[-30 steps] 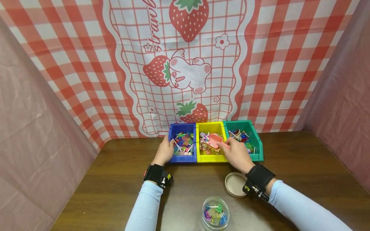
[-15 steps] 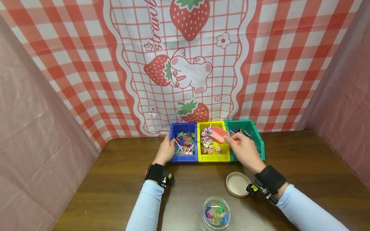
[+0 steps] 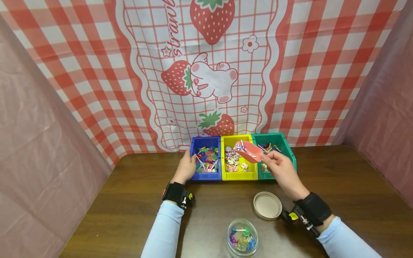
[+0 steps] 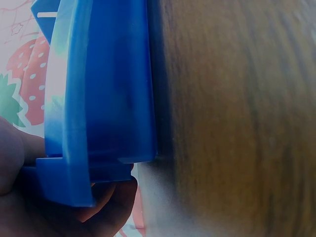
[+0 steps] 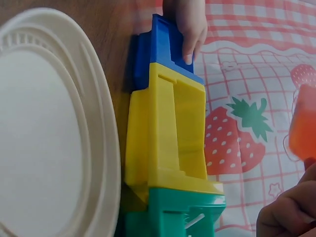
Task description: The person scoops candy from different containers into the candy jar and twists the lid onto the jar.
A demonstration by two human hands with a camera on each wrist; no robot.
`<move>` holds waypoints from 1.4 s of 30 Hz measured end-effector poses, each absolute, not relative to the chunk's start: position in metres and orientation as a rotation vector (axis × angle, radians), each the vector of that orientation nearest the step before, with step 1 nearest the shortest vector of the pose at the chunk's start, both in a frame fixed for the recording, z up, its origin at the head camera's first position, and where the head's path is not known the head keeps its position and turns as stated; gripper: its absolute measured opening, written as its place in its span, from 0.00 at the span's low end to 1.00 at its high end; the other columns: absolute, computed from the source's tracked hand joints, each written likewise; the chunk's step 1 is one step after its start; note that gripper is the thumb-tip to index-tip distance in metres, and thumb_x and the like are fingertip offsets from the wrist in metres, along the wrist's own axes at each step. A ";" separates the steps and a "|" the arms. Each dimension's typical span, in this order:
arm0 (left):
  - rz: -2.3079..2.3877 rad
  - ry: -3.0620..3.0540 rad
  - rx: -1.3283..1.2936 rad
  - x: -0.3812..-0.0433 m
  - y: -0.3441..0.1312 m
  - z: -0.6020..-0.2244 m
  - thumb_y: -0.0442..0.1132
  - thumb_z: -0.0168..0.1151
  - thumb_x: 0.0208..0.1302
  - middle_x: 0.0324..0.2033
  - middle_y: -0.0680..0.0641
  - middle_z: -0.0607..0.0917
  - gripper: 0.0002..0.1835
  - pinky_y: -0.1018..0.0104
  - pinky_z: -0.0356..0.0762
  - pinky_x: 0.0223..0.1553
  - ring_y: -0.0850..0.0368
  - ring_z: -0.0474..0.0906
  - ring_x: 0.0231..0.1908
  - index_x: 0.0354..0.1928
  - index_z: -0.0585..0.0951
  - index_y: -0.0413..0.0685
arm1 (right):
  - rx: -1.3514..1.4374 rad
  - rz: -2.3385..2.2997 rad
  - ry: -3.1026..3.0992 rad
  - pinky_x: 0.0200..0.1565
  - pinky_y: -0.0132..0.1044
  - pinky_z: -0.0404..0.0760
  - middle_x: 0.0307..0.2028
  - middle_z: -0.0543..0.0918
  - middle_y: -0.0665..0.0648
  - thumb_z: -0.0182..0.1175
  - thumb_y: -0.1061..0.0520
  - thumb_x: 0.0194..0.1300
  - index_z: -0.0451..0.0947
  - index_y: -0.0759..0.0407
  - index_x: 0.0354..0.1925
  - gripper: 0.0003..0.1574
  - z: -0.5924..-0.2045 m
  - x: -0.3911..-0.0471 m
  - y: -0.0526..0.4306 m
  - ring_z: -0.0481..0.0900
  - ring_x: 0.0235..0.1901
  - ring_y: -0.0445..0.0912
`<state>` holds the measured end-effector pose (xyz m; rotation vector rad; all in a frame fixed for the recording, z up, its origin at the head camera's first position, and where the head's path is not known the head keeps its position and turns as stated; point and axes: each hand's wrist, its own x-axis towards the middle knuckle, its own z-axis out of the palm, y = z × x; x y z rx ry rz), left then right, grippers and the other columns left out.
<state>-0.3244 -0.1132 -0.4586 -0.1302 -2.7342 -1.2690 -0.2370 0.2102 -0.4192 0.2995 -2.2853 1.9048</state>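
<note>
A person's left hand (image 3: 186, 167) grips the outer side wall of a blue plastic rectangular bin (image 3: 206, 176), which holds multicoloured candies. Joined to it is a yellow plastic rectangular bin (image 3: 239, 176) with swirled lollipops inside; well in front stands a round clear glass jar (image 3: 227, 236) of candies. Above the yellow bin, a pink plastic scoop (image 3: 255, 151) carries swirled candy, extending leftward from the right hand's fingertips. Next come a round beige lid (image 3: 267, 205) on the table, then the right hand (image 3: 284, 172), pinching the scoop's handle before a green plastic bin (image 3: 291, 154).
</note>
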 end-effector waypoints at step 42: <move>-1.250 -2.728 -0.120 -0.329 -0.114 -0.461 0.39 0.45 0.79 0.51 0.33 0.81 0.19 0.44 0.70 0.59 0.39 0.76 0.55 0.62 0.69 0.33 | 1.404 1.221 -2.698 0.17 0.29 0.58 0.15 0.60 0.36 0.69 0.48 0.64 0.70 0.43 0.16 0.24 -0.386 -0.209 0.215 0.62 0.15 0.32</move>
